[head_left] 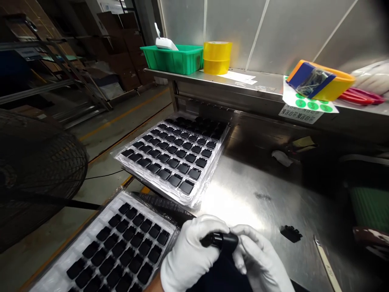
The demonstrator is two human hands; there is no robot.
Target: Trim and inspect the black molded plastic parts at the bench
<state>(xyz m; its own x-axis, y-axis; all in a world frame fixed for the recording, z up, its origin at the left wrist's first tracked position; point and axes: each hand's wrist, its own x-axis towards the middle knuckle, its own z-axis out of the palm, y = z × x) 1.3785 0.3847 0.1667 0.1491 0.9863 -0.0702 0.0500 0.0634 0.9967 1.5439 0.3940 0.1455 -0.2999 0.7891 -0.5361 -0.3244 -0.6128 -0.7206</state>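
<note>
My left hand [190,255], in a white glove, is closed round a small black plastic part [229,242] at the bottom middle of the head view. My right hand [263,257], gloved as well, pinches the right end of the same part between thumb and fingers. Some of the part is hidden behind the gloves. Beyond my hands lies a clear plastic tray [190,199] with rows of black square parts. At the lower left, a second tray [121,198] holds more of them. One loose black part [291,233] rests on the metal table to the right.
A slim pale tool [326,263] lies on the metal table [243,182]. On the shelf stand a green bin [173,61], yellow tape rolls [217,59] and an orange-blue tape roll [322,79]. A caged fan [39,162] stands at left. Green ribbed material [370,207] shows at right.
</note>
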